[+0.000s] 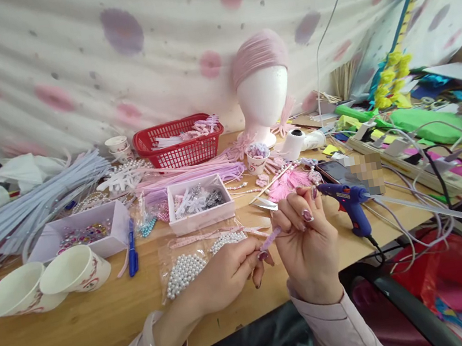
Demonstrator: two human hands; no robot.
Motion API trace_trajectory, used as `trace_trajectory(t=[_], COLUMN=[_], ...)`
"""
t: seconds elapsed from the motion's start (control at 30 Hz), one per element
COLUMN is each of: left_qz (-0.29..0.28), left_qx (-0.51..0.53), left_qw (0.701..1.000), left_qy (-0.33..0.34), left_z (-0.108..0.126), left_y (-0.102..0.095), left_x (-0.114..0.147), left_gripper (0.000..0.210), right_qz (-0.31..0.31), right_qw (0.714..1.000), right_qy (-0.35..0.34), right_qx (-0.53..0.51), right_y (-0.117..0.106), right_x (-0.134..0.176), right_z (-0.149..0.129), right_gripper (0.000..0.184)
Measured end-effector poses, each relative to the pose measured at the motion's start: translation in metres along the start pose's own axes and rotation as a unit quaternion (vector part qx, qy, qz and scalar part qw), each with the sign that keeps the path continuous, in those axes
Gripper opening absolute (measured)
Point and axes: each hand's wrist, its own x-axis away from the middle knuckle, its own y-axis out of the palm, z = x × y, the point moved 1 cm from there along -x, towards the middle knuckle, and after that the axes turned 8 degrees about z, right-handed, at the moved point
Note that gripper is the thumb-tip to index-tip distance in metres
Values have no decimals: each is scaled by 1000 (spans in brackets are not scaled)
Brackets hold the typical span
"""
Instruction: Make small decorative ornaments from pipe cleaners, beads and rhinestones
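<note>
A short lilac fuzzy strip, like a pipe cleaner (271, 239), is pinched between the thumb and fingers of my left hand (225, 276). Its upper end meets the curled fingers of my right hand (307, 242). That hand is raised, thumb and forefinger pressed together beside the nozzle of a blue glue gun (352, 203); whatever lies in this pinch is too small to make out. The glue gun has a clear glue stick (447, 212) out of its back. Under my left hand lies a clear bag of white pearl beads (185, 274).
Behind the hands stand a white box of trimmings (201, 215), a red basket (184, 154) and a foam head (263, 95). Paper cups (73, 271), a blue pen (131, 250) and a box of gems (113, 232) are left. A power strip (410, 168) with cables lies right.
</note>
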Motion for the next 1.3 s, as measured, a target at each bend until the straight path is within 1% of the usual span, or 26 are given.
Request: trace_trajectory(t=[0.13, 0.23, 0.4, 0.5, 0.57, 0.67, 0.8, 0.9, 1.03, 1.3], left_qz=[12, 20, 22, 23, 32, 52, 60, 77, 89, 106], left_qx=[-13, -17, -3, -3, -7, -7, 48, 81, 82, 109], left_qw=[1000, 1000, 1000, 1000, 999, 999, 997, 993, 992, 988], left_qy=[11, 16, 14, 7, -2, -14, -28, -34, -29, -21], left_z=[0, -1, -3, -1, 1, 2, -3, -8, -11, -17], left_y=[5, 7, 7, 5, 3, 2, 3, 5, 7, 10], left_x=[-2, -2, 0, 0, -2, -4, -4, -2, 0, 0], left_gripper=[28, 28, 28, 25, 23, 26, 27, 28, 32, 30], right_qz=[13, 10, 3, -7, -15, -21, -15, -14, -4, -16], right_qw=[998, 995, 994, 995, 995, 995, 995, 992, 991, 989], right_qy=[-33, -41, -30, -8, 15, 37, 28, 30, 32, 30], right_qx=[49, 88, 102, 94, 93, 89, 97, 118, 128, 141], right_y=[1, 2, 4, 3, 2, 1, 1, 2, 2, -3], right_x=[1, 2, 3, 1, -1, -4, -1, 2, 4, 6], right_z=[3, 5, 8, 10, 12, 17, 24, 27, 30, 35], right_gripper=[18, 17, 20, 20, 18, 18, 20, 23, 26, 25])
